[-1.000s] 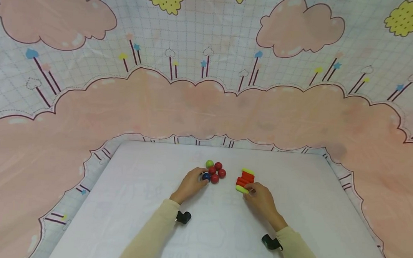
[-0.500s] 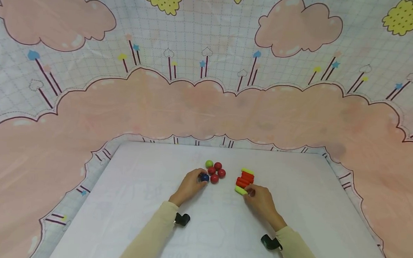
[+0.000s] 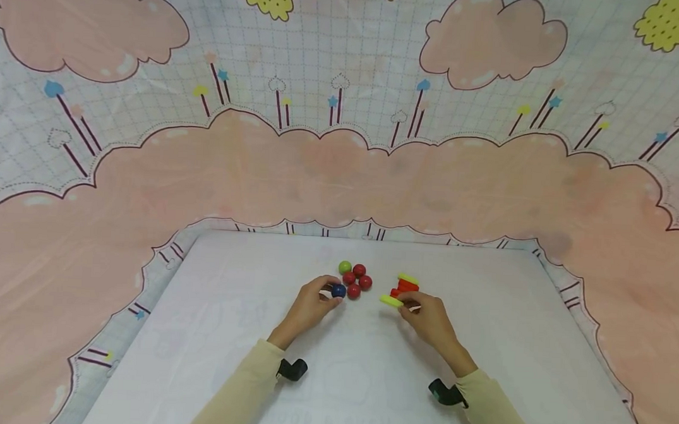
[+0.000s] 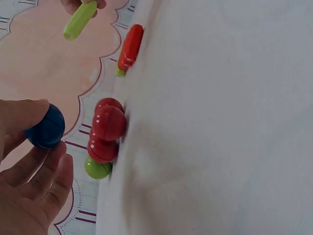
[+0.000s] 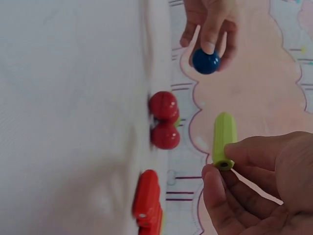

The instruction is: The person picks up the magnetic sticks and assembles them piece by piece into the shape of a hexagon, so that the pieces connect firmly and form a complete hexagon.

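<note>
My left hand (image 3: 308, 307) pinches a dark blue ball (image 3: 338, 290) between thumb and fingers; the left wrist view has the ball (image 4: 48, 128) raised off the table. Beside it sit several red balls (image 3: 354, 292) and one green ball (image 3: 345, 267), all grouped together. My right hand (image 3: 433, 320) grips one end of a yellow-green ribbed cylinder (image 5: 225, 139) with a hole in its end face, also lifted. Just behind that hand lie several red cylinders (image 3: 408, 285) and another yellow-green cylinder (image 3: 408, 277), partly hidden by the fingers.
Everything rests on a white-covered table (image 3: 227, 308). Behind and around it hangs a patterned cloth (image 3: 318, 179) with clouds. Dark wrist devices (image 3: 293, 369) sit at both sleeve cuffs.
My right hand has lifted the near yellow-green cylinder away from the red ones, up and slightly left. The left hand has kept its hold on the blue ball, shifting only slightly.
</note>
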Motion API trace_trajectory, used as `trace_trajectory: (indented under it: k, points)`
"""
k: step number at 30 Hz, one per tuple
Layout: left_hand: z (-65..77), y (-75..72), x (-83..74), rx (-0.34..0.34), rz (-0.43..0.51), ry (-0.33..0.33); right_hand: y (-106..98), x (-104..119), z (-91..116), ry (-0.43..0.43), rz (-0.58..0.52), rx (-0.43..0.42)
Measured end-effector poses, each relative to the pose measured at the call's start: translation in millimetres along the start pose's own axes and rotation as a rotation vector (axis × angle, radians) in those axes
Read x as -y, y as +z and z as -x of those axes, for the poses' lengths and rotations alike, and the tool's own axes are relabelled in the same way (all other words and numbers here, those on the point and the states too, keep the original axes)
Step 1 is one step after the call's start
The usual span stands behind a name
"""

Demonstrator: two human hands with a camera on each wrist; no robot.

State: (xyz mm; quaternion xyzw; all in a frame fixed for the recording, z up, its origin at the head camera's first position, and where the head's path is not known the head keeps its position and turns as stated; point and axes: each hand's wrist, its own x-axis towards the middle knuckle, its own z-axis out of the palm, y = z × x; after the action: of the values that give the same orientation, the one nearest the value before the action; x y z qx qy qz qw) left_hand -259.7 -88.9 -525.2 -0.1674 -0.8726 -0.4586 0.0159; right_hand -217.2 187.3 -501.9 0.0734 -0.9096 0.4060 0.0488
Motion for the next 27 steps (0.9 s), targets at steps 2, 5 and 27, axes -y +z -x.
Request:
trace_trajectory:
  k: [2, 5, 27]
  points:
    - [2.7, -1.1, -3.9, -0.005, 0.009, 0.009, -1, 5, 0, 0.004, 0.004, 0.011]
    - [7.3, -2.7, -11.2, -0.005, 0.021, 0.008, -2, 12, 1, -0.001, 0.003, 0.017]
    - [27.0, -3.4, -48.0, -0.009, 0.088, 0.161, 2, 44, 5, -0.144, -0.031, 0.015]
